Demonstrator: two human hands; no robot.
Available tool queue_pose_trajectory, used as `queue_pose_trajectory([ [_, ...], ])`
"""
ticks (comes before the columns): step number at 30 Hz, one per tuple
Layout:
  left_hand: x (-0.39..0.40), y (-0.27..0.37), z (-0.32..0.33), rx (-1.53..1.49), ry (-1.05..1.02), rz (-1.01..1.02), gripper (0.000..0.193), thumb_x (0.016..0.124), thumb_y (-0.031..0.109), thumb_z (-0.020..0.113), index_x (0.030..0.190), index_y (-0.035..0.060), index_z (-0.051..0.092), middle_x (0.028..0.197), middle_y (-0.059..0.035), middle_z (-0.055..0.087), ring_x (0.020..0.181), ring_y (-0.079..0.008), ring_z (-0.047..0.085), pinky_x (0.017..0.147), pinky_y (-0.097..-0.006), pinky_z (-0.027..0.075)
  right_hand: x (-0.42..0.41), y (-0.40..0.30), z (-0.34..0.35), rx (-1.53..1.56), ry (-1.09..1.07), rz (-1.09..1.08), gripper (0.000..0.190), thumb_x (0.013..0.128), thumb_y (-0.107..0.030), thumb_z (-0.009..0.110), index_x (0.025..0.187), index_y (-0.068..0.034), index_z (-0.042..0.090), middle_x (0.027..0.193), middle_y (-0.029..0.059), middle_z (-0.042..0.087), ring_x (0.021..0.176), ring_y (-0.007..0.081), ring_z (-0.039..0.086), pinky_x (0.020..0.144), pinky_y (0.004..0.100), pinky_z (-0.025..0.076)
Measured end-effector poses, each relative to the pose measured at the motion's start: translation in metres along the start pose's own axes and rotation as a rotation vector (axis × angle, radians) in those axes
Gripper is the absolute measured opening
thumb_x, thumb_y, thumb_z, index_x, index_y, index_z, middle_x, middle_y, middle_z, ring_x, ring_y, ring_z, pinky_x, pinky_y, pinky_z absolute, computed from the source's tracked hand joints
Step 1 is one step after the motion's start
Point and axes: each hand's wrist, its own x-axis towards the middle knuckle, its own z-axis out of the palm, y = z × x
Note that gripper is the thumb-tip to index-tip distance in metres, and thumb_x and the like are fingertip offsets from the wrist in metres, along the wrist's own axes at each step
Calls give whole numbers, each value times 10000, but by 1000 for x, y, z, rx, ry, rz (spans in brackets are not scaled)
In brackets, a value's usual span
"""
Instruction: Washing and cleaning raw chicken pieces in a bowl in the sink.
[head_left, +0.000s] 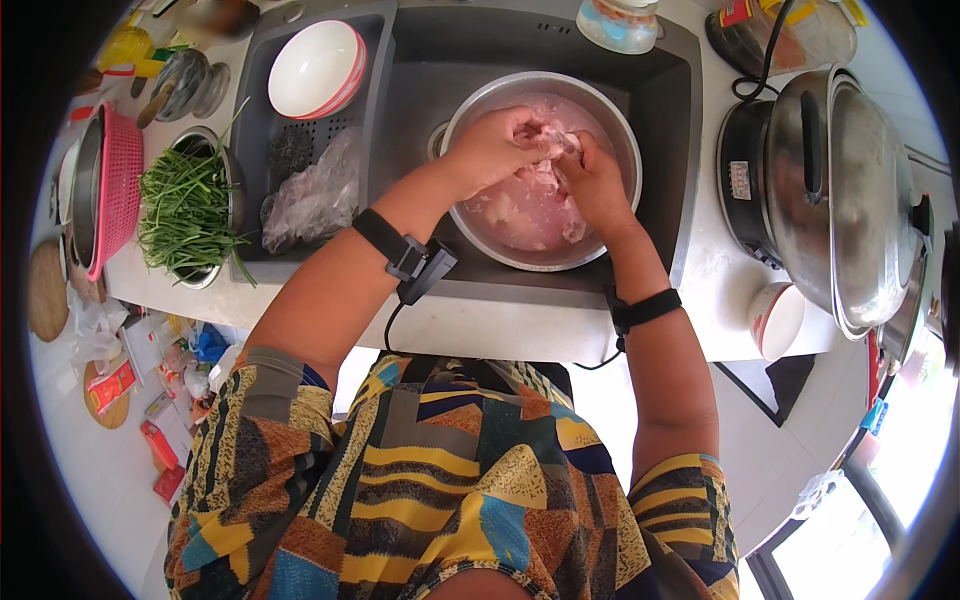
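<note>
A round metal basin (480, 247) stands in the dark sink (420, 90), holding cloudy pink water and pieces of raw meat (517, 214). Above the water, my left hand (499, 146) and my right hand (596, 180) meet over the basin, their fingers closed on one piece of pale pink raw meat (559, 142) between them. More meat lies under and around my fingers in the water. The fingertips partly hide the held piece. Each wrist wears a black strap with a small device.
Left basin: stacked bowls (315, 67) and a crumpled plastic bag (322, 195). Further left: a metal bowl of green chives or scallions (184, 210) and a pink basket (120, 187). Right: a large lidded metal pot (862, 195) and a small bowl (776, 321). A jar (619, 26) stands behind.
</note>
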Motion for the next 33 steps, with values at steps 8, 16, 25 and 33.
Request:
queue_pose_trajectory([
  [8, 5, -8, 3, 112, 96, 23, 182, 967, 193, 545, 1036, 39, 613, 774, 9, 591, 675, -56, 521, 559, -213, 421, -4, -6, -3, 35, -57, -90, 129, 920, -114, 586, 949, 3, 538, 750, 106, 600, 611, 138, 559, 553, 296, 501],
  [16, 3, -6, 7, 149, 118, -15, 174, 958, 158, 545, 1039, 22, 619, 818, 5, 598, 677, -59, 509, 569, -215, 407, -8, -2, -9, -213, -118, -293, 70, 932, -78, 550, 965, -16, 549, 838, 175, 636, 725, 241, 593, 686, 360, 475],
  [25, 4, -12, -1, 302, 28, 5, 163, 942, 88, 558, 1053, -5, 632, 895, -29, 633, 801, -88, 556, 739, -249, 456, -10, -12, -14, -415, -268, -264, 132, 924, -61, 530, 1002, 32, 582, 967, 205, 657, 917, 294, 631, 827, 354, 482],
  [33, 11, -24, -1, 429, 18, -3, 146, 935, 39, 545, 1044, -12, 629, 945, -65, 659, 866, -135, 596, 799, -278, 464, 2, 13, -15, -405, -295, -185, 209, 908, -32, 472, 1067, 31, 591, 1033, 228, 650, 949, 338, 635, 833, 396, 489],
])
